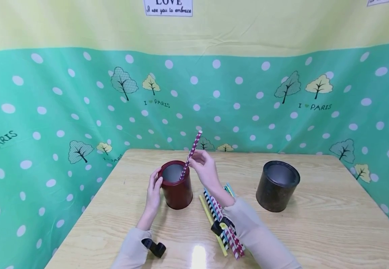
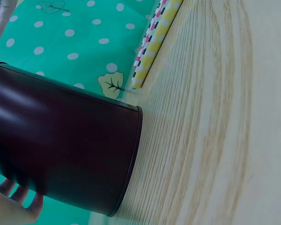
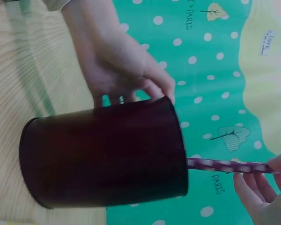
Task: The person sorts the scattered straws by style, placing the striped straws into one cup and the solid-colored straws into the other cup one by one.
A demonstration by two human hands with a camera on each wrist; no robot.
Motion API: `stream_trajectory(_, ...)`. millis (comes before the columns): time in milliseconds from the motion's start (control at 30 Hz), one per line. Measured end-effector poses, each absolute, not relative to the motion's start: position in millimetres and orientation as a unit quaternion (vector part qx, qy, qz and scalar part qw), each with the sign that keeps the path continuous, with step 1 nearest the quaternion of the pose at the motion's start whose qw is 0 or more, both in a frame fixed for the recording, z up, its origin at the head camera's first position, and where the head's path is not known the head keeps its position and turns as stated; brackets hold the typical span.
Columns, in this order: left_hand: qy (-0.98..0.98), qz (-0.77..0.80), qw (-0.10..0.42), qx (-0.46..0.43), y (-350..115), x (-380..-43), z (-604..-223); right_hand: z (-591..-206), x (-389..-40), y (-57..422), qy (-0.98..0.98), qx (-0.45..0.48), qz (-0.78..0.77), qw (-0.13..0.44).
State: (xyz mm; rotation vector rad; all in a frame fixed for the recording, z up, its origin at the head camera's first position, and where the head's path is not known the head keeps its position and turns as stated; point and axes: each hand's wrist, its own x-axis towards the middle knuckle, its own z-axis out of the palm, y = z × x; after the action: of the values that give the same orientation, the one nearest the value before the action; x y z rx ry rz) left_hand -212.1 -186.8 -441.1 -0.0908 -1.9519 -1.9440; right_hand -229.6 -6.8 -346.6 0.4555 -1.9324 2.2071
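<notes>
On the left half of the table stands a dark red open-topped canister (image 1: 178, 194). My left hand (image 1: 154, 190) grips its left side near the rim, fingertips and thumb against the wall, as the right wrist view also shows. A purple paper straw with white hearts or dots (image 1: 195, 142) leans in the canister, its lower end inside the mouth. My right hand (image 1: 206, 170) pinches this straw at about its middle, just above the rim's right side. In the right wrist view the straw (image 3: 225, 166) sticks out of the canister between my fingers; its lower part is hidden inside.
Several patterned paper straws (image 1: 207, 211), yellow, striped and dotted, lie in a loose bundle partly beneath my right forearm. A second, dark brown canister (image 1: 275, 196) stands open on the right. A polka-dot cloth (image 1: 214, 86) hangs behind the wooden table (image 1: 329, 209).
</notes>
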Motion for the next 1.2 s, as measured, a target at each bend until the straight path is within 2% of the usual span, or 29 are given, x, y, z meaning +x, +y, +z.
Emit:
stream_trajectory(300,-0.69,-0.698,0.189,-0.024,-184.6,-210.7,-438.4,-337.1,-214.2,19.8,-0.681,0.153,0.712,0.076)
stream_trajectory(633,-0.696,-0.692,0.19,-0.02,-185.3,-209.5,-441.3,-373.7,-226.3,54.3,-0.763,0.149,0.628,0.043)
stream_trajectory(833,-0.691,-0.695,0.198,-0.023,-186.9,-212.1,-442.8,-381.0,-227.3,70.7,-0.792,0.164,0.589,0.012)
stream_trajectory(1200,-0.683,-0.702,0.2,-0.026,-184.3,-213.6,-441.5,-400.3,-229.7,98.1,-0.827,0.193,0.528,-0.004)
